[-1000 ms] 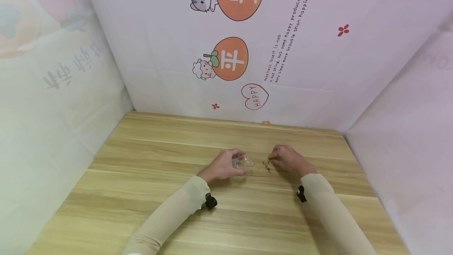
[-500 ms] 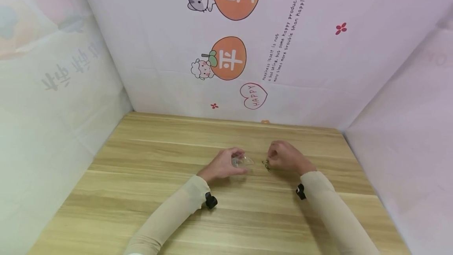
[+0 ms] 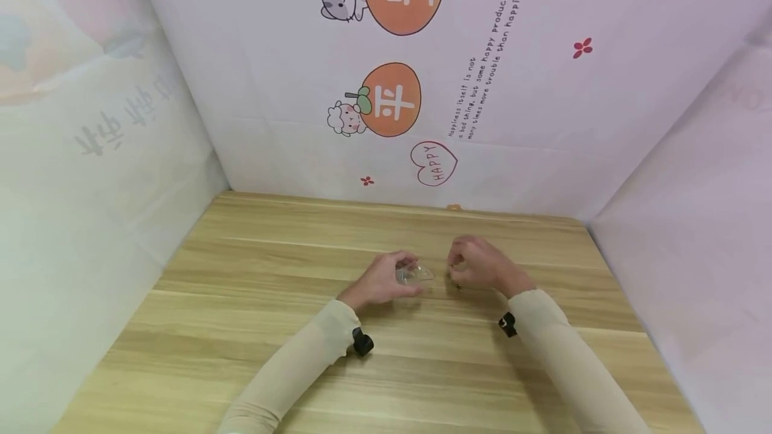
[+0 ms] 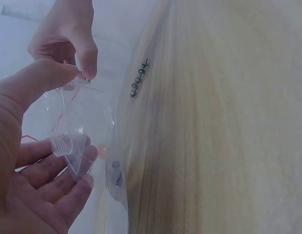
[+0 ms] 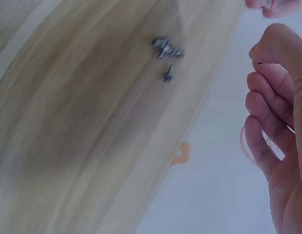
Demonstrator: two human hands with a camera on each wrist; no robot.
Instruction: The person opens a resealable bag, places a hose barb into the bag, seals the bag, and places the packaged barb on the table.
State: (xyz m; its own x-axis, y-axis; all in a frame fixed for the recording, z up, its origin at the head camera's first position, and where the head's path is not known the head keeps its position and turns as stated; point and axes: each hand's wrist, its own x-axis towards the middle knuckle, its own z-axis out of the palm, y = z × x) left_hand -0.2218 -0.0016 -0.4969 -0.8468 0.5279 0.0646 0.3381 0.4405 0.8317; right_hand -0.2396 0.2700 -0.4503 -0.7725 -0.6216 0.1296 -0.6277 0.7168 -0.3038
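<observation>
My left hand (image 3: pixel 382 278) holds a clear zip bag (image 4: pixel 95 122) with its mouth spread between thumb and fingers. A few small dark pieces (image 4: pixel 117 173) show low inside the bag. My right hand (image 3: pixel 482 265) pinches a tiny metal piece (image 4: pixel 87 80), probably a screw, between thumb and forefinger; most of it is hidden by the fingertips. In the left wrist view those fingertips appear at the bag's mouth. Several small dark screws (image 5: pixel 168 48) lie in a loose cluster on the table below the right hand, with one screw (image 5: pixel 169 73) slightly apart.
The wood-grain table (image 3: pixel 301 233) is bounded by a printed white cloth wall (image 3: pixel 271 119) at the back and pale cloth walls on both sides. Each wrist wears a small black camera, such as the left camera (image 3: pixel 362 341).
My right hand has lifted from the screws and moved left, nearer the bag, with a small piece between its fingertips. The left hand and bag have stayed nearly still.
</observation>
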